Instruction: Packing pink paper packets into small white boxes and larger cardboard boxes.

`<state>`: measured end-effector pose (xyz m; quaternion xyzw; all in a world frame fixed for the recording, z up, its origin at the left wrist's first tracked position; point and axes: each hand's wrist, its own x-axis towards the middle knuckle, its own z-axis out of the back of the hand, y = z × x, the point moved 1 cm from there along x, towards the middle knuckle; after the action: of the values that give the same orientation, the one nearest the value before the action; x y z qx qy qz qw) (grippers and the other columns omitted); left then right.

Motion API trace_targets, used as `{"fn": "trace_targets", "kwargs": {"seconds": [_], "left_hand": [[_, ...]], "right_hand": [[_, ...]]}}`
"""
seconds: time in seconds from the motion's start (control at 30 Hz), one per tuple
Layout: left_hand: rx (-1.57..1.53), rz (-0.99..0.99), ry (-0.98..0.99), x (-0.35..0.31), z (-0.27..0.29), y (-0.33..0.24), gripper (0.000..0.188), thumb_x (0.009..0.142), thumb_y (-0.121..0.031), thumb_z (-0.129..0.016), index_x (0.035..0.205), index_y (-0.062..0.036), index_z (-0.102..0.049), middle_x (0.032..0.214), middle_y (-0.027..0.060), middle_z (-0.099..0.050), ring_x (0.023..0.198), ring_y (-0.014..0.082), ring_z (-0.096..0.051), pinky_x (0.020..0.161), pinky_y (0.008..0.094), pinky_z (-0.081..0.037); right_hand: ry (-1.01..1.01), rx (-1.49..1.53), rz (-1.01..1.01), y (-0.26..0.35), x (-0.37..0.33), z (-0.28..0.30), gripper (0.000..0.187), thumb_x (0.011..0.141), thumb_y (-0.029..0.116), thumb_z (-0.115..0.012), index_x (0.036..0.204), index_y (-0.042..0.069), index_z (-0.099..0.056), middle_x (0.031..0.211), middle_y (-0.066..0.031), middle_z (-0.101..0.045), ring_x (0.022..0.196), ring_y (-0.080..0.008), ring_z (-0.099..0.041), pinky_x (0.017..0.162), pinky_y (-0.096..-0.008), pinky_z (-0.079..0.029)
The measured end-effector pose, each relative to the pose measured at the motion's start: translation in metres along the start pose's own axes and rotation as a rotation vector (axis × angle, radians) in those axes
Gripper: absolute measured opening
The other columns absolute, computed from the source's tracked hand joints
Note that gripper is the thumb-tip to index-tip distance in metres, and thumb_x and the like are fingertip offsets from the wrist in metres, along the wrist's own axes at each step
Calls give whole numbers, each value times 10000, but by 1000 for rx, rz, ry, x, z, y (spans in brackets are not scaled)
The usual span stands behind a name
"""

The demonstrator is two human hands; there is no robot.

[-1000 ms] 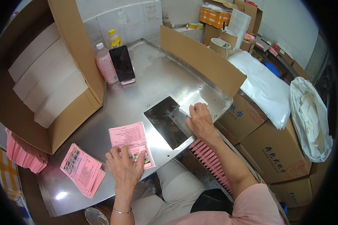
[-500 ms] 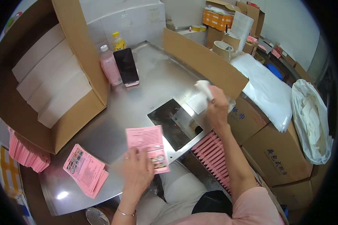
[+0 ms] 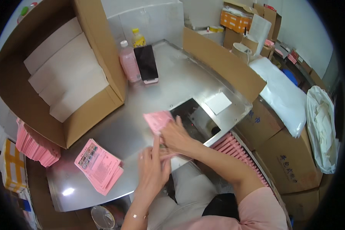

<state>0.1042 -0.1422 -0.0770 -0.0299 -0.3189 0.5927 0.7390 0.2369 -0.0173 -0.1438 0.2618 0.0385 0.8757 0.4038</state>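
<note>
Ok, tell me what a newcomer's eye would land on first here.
Probably the big open brown cardboard box at the upper left, with white rectangular stacks inside. Next, near the middle, the blurred pink printed paper sheet, with the person's left grip and right grip close together at it. Then the dark rectangular opening in the shiny steel table, to the sheet's right.
</note>
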Motion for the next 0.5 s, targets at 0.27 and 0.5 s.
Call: {"fn": "trace_targets", "kwargs": {"seconds": [0.27, 0.5], "left_hand": [[460, 231, -92, -1, 46, 65, 457, 762, -313, -763, 1151, -101, -650, 1370, 234, -447, 1259, 454, -398, 1030, 615, -310], [522, 460, 1, -59, 70, 96, 608, 787, -531, -712, 1231, -130, -602, 1447, 264, -390, 1322, 531, -331, 1010, 761, -217]], "right_hand": [[352, -269, -370, -51, -28, 64, 198, 913, 169, -544, 838, 62, -693, 839, -170, -703, 827, -368, -694, 716, -443, -553], [-343, -343, -370, -146, -69, 111, 184, 866, 168, -652, 915, -8, -670, 921, -208, -617, 858, -399, -604, 765, -483, -477]]}}
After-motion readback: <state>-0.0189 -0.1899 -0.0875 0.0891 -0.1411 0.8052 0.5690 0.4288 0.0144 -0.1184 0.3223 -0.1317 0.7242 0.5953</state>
